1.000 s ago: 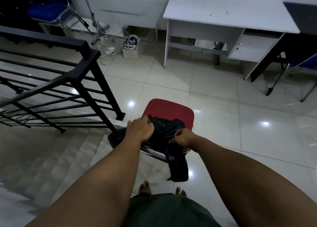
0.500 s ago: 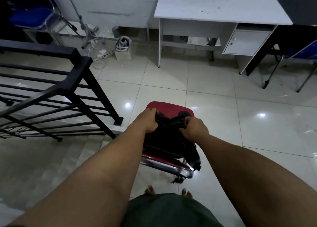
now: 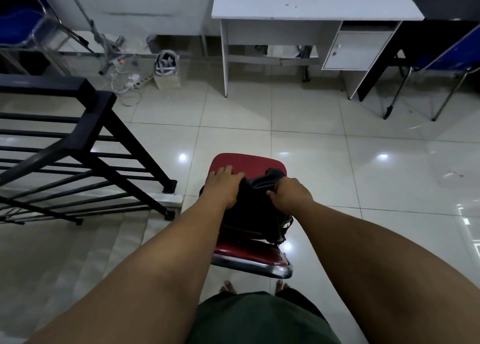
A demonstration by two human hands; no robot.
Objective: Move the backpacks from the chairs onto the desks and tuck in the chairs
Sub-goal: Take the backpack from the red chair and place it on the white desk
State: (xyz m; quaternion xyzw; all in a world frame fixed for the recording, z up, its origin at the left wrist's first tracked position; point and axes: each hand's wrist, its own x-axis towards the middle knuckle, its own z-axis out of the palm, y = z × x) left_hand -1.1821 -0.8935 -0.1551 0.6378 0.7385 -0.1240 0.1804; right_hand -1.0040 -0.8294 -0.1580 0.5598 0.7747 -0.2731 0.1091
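A black backpack (image 3: 253, 213) sits on a red chair (image 3: 233, 163) with a chrome-edged backrest, right in front of me. My left hand (image 3: 223, 186) grips the bag's left upper side, fingers spread partly onto the red seat. My right hand (image 3: 291, 194) is closed on the bag's top right edge. A strap hangs off the right side of the chair. A white desk (image 3: 311, 3) with a small cabinet stands ahead across the tiled floor.
A black stair railing (image 3: 85, 125) and descending steps lie close on my left. Blue chairs stand at far left (image 3: 23, 29) and far right (image 3: 446, 55). Cables, a power strip and a small box (image 3: 167, 69) sit by the wall. Open tile separates chair and desk.
The bag was dragged from hanging over the chair's back edge up onto the seat. Both hands shifted forward with it, and the view moved closer to the desk.
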